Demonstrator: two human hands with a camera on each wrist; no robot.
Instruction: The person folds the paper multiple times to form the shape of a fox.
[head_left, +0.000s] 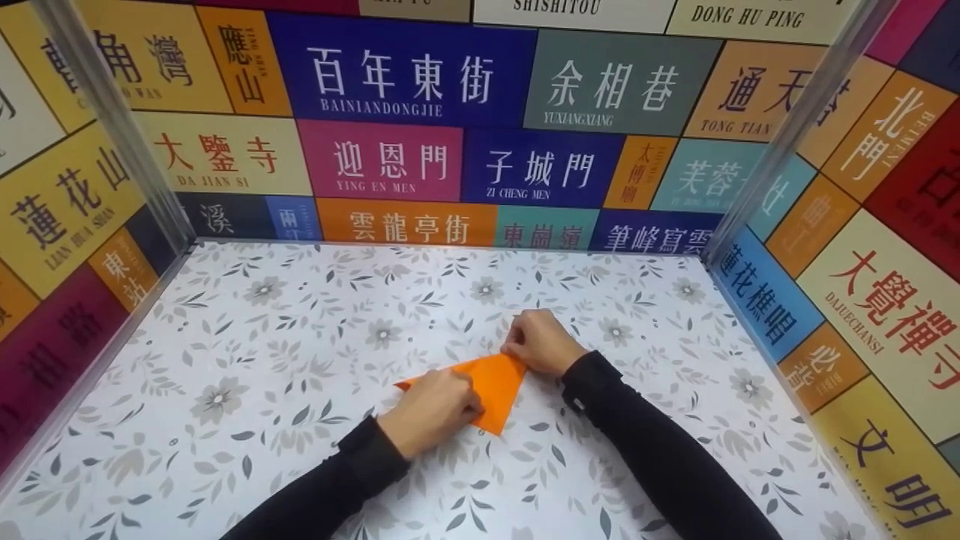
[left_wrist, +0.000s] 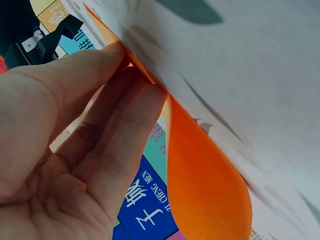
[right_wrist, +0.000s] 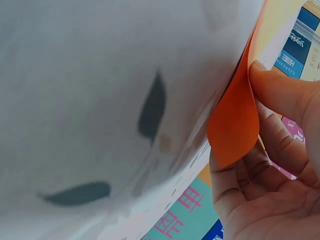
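A sheet of orange paper (head_left: 496, 384), folded over on itself, lies on the flowered tabletop between both hands. My left hand (head_left: 439, 409) covers its left part, fingers curled. In the left wrist view, the thumb and fingertips (left_wrist: 152, 95) hold the paper down near an edge, and beside them the sheet (left_wrist: 207, 185) bulges in a rounded, uncreased loop. At the paper's upper right corner, my right hand (head_left: 544, 341) grips it. The right wrist view shows the thumb (right_wrist: 275, 82) on one face of the curved paper (right_wrist: 235, 127), with the fingers bent around its far side.
The white tabletop (head_left: 300, 337) carries a grey leaf and flower print. Upright panels with coloured blocks of Chinese lettering (head_left: 405, 82) stand at the back and both sides. Clear corner posts (head_left: 787, 127) join them.
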